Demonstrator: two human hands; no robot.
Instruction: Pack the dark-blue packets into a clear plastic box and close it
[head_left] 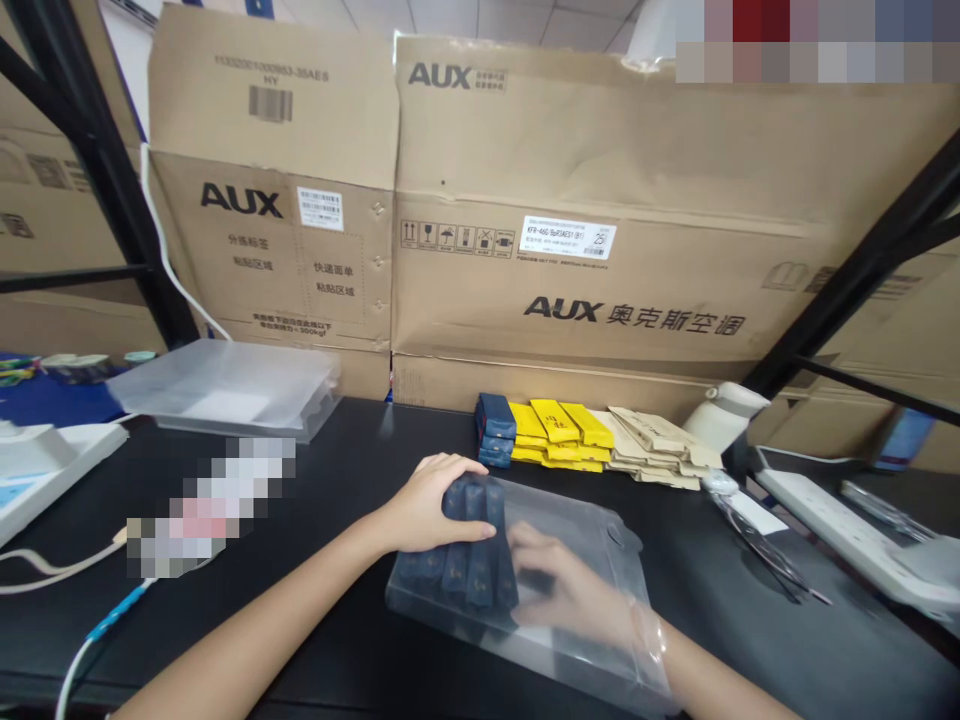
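Observation:
A transparent plastic box [577, 650] lies on the black table in front of me, its open end to the right. Inside its left part, several dark blue packets [480, 560] stand side by side in a row. My left hand [439, 505] grips the box from outside, over the packets, thumb on the near side and fingers at the far side. Through the open end, my right hand [566, 580] reaches into the box. Its curled fingers are at the rightmost dark blue packet, seen blurred through the plastic.
Behind the box stand stacks of dark blue packets [496, 430], yellow packets [559, 435] and beige packets [656, 445]. An empty frosted tray [225, 390] is at the back left. Power strips [847, 530] and cables lie at both sides. Large cardboard [465, 280] walls the back.

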